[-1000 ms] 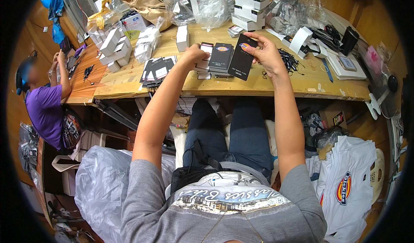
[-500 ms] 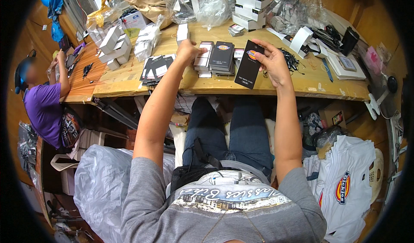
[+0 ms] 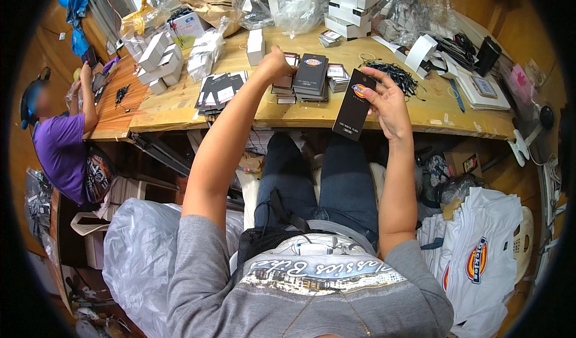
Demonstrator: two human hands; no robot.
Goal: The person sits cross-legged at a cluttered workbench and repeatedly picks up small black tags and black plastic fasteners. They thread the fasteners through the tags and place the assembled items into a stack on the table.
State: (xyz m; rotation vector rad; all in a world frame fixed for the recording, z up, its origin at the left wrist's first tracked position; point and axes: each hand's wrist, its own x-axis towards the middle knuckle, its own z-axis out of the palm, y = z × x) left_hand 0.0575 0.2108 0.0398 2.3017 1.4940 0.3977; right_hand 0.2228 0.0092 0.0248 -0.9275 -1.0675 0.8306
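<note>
My right hand (image 3: 389, 101) holds a long black card tag (image 3: 354, 105) with a small coloured logo, lifted above the front edge of the wooden table (image 3: 180, 107). My left hand (image 3: 275, 65) reaches forward with closed fingers to the stacks of black tags (image 3: 312, 75) in the table's middle, touching the left stack; what it grips is hidden. A bundle of black strings (image 3: 393, 74) lies just right of the stacks.
White boxes (image 3: 353, 2) stand stacked at the back, more small white boxes (image 3: 157, 59) at the left, clear plastic bags (image 3: 282, 5) behind. Another person in a purple shirt (image 3: 57, 149) sits at far left. Folded white garments (image 3: 480, 260) lie at my right, a plastic bag (image 3: 141, 260) at my left.
My right hand has lifted one black tag off the stack and drawn it right and toward me. My left hand has stayed at the stacks, shifting slightly left.
</note>
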